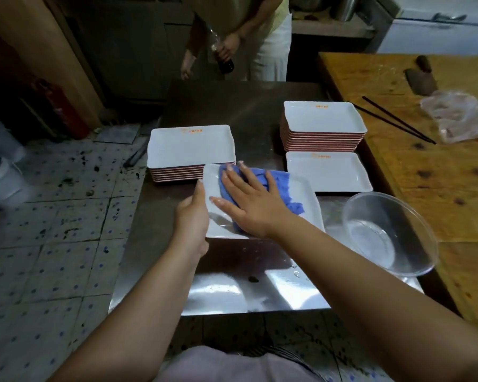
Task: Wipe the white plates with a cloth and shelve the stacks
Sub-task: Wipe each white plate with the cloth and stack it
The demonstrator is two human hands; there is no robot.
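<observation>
While the left hand grips the near-left edge of a white rectangular plate, thumb on top of the rim and fingers curled under, the plate sits tilted just above the steel table at frame centre. Judgement: this hold steadies and angles the plate so the wiping pressure does not slide it.

Right hand: fingers straight and spread, palm flat, pressing a blue cloth onto the plate's inner face. Cloth lies bunched under and beyond the palm, trailing toward the plate's right half; the left grip sits just beside the cloth's near-left end.

Stack of plates, left of centre, touches or sits just behind the held plate. Taller stack at upper right, with a single plate in front of it; which stack is wiped I cannot tell.

Clear bowl with some water stands at right, near the cloth hand, probably for wetting.
</observation>
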